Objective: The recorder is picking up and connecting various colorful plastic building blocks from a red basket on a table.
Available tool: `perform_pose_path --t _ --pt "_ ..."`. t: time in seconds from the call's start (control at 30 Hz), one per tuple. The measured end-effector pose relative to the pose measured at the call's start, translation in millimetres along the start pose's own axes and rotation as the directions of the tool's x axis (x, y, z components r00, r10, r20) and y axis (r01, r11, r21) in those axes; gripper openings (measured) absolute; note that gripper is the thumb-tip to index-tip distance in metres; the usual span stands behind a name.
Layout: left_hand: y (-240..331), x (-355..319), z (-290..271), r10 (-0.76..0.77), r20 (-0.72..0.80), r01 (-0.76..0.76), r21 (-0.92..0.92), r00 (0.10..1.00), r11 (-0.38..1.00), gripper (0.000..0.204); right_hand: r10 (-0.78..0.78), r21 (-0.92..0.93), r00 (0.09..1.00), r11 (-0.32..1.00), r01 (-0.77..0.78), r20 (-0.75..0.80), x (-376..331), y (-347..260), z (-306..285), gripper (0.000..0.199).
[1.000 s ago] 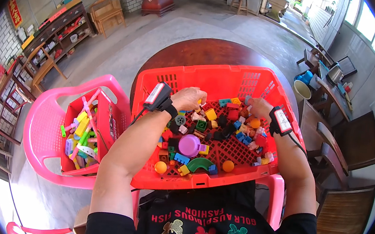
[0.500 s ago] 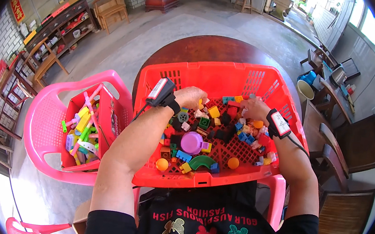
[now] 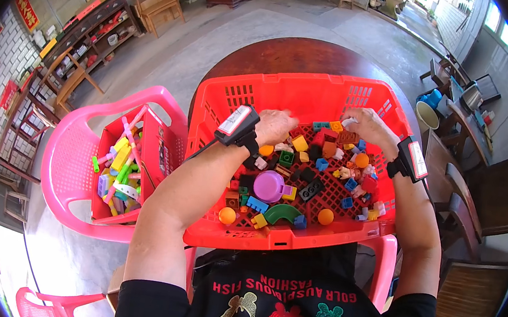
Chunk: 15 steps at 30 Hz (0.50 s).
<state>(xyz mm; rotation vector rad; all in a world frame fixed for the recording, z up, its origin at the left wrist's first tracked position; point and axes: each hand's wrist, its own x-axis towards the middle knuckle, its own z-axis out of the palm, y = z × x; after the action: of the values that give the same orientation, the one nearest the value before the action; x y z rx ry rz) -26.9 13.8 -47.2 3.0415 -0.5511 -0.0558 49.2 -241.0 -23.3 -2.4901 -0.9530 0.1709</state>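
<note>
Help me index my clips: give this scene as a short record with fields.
Container: red basket, round brown table beyond
Contents: toy bricks, purple cup-like piece, green curved piece, orange round pieces
Left hand: over the basket, grip unclear
Right hand: at small pale piece, grip unclear
Person's left: pink chair bearing red box with toys

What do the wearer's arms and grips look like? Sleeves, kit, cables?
Left grip and right grip: bare hands, no gloves. Black short sleeves; forearms uncovered. Each wrist has a black strap carrying a black box with a red-edged white label. Dark cable off the left box.
</note>
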Motion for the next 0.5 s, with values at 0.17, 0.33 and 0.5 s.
perform_pose_path --t 0.17,0.33,0.5 --pt "19 -1 17 0.339 -0.087 -0.340 0.006 0.937 0.940 0.039 -0.112 -0.132 0.994 0.985 0.113 0.018 0 -2 3 0.018" --pt "33 0 21 0.269 0.053 -0.269 0.006 0.962 0.963 0.036 -0.222 -0.222 0.975 0.952 0.211 -0.024 2 10 10 0.018" --pt "25 -6 4 -0.067 0.204 0.019 0.227 0.977 0.974 0.024 -0.065 -0.141 0.991 0.987 0.082 0.121 3 -4 10 0.017"
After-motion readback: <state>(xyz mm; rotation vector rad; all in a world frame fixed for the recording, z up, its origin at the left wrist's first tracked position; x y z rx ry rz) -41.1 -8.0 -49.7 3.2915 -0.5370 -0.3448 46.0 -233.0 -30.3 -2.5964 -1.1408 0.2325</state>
